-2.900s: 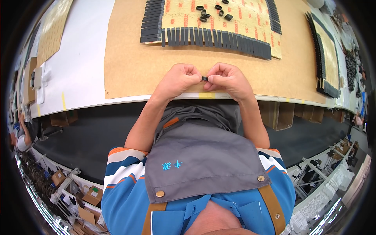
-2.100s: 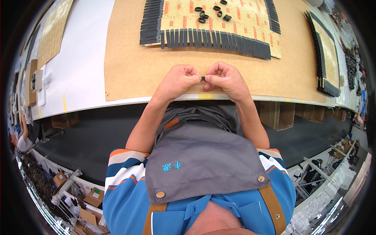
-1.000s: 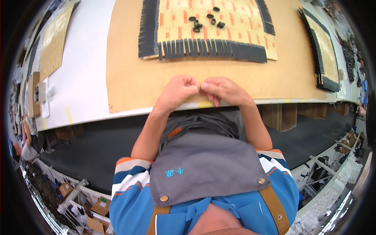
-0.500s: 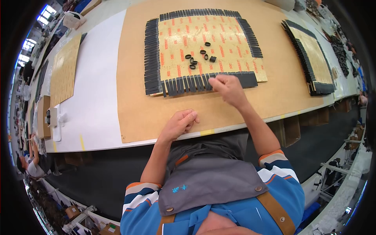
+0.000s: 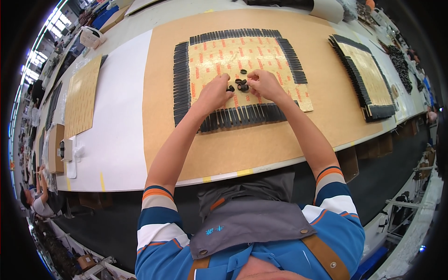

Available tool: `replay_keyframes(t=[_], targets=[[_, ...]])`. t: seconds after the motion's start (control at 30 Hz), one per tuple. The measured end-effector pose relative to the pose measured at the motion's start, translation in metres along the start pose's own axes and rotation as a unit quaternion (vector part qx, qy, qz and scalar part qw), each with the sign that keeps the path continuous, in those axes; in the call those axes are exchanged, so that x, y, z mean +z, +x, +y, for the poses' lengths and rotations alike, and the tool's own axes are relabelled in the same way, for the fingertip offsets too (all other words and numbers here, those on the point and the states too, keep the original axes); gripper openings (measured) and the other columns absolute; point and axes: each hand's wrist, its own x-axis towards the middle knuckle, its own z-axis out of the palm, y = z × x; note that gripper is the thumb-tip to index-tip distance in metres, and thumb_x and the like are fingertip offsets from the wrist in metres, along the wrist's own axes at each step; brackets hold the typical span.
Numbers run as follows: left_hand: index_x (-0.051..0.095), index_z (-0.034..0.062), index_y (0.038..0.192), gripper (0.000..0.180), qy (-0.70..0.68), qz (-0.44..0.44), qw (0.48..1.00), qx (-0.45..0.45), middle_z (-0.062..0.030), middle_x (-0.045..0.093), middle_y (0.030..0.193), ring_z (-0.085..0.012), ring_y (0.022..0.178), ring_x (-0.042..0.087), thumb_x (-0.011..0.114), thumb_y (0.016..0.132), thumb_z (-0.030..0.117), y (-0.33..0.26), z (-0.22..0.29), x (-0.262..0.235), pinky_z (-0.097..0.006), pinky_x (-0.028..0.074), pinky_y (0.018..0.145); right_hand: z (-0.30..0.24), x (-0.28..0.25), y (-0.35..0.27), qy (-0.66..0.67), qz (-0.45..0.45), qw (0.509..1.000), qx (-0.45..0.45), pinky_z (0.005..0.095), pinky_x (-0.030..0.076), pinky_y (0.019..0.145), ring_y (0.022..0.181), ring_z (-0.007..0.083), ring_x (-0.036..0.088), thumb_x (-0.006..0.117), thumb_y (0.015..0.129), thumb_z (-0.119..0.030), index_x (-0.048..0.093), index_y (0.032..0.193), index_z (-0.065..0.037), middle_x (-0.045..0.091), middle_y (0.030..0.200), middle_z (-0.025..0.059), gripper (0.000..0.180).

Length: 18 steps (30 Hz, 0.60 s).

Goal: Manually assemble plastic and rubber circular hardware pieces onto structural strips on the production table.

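Several small black rings [image 5: 243,87] lie clustered on a gold-coloured sheet [image 5: 233,56] with red print. Rows of narrow black strips [image 5: 182,79] border the sheet, and the near row [image 5: 233,115] passes beneath my wrists. My left hand [image 5: 217,94] is curved at the left of the cluster, thumb and fingers apart, with one black ring at its fingertips. From the other side, my right hand [image 5: 263,85] bends its fingers, somewhat apart, against the rings. Its lower fingers are partly hidden. One ring [image 5: 243,72] sits apart, farther back.
Brown paper [image 5: 163,140] covers the middle of the table. Another strip-edged stack [image 5: 366,77] stands at the right. To the left are a plain gold sheet [image 5: 83,98], a cardboard box [image 5: 57,149] and a white basket [image 5: 92,37]. A person [image 5: 42,198] is at the far left.
Both hands have reached forward to the rings. My left hand has left the table's front edge, and my right has come off the near strips. The rings are gathered closer together.
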Motion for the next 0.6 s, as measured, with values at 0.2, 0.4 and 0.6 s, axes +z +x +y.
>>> replay_keyframes(t=[0.2,0.4,0.6], targets=[[0.055,-0.0028,0.103,0.023,-0.116,0.138,0.983,0.044,-0.0189,0.058,0.101,-0.0336,0.091,0.058,0.056,0.082,0.006,0.016,0.008,-0.001,-0.041,0.047,0.08,-0.002,-0.015,0.018,0.039,0.023,0.998,-0.051,0.0266,0.052,0.059,0.072,0.0143,0.065,0.049,0.086,-0.008,0.059,0.107,0.004,0.064,0.093,0.0107,0.026],[0.057,-0.0011,0.074,0.014,-0.308,0.122,0.936,0.123,-0.0096,0.053,0.085,-0.0163,0.075,0.054,0.047,0.081,-0.007,-0.087,0.045,0.001,-0.027,0.043,0.068,0.076,-0.139,-0.006,-0.036,0.253,0.959,0.121,0.0272,0.049,0.05,0.063,0.0142,0.063,0.058,0.084,-0.019,0.061,0.099,0.006,0.064,0.086,0.012,0.029],[0.059,-0.004,0.089,0.014,-0.494,0.016,0.869,-0.029,-0.0074,0.056,0.084,-0.0107,0.068,0.054,0.049,0.091,0.005,-0.141,0.058,0.068,-0.023,0.044,0.061,0.126,-0.154,-0.012,0.074,0.154,0.967,0.19,0.0272,0.047,0.048,0.06,0.0158,0.062,0.063,0.085,-0.035,0.06,0.097,0.009,0.062,0.083,0.0118,0.046]])
